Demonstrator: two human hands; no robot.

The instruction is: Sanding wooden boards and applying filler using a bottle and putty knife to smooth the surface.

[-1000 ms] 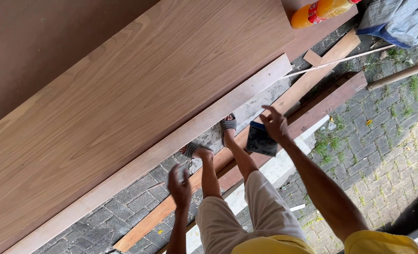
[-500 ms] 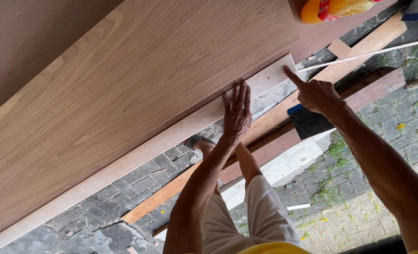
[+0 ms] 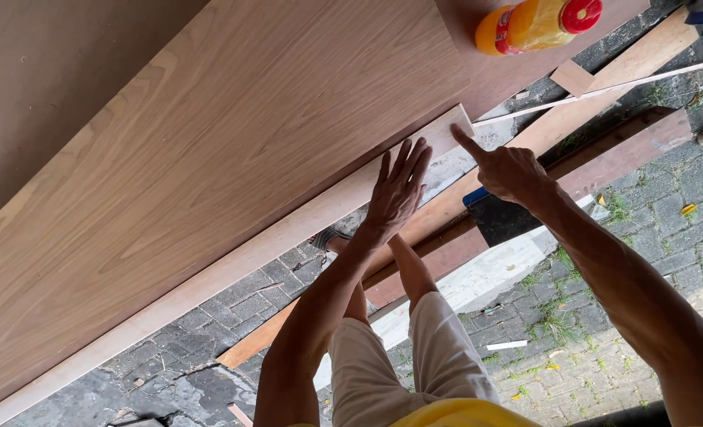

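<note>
Seen from the head camera, a large wood-grain panel runs slantwise across the worktop, and a pale strip lies along its lower edge, touching it from the bottom left up to its squared end near the middle of the view. The left hand lies flat and wide on that strip near its end, fingers spread and reaching onto the edge of the panel, holding nothing. The right hand is just beside it, mostly curled, with the forefinger stretched out and its tip on the end corner of the strip; it grips nothing. A yellow bottle with a red cap lies on its side on the brown board beyond the panel, well apart from both hands. Below the worktop's edge are loose planks on a stone-paved floor, the person's legs in light trousers, and a dark block just under the right wrist.
</note>
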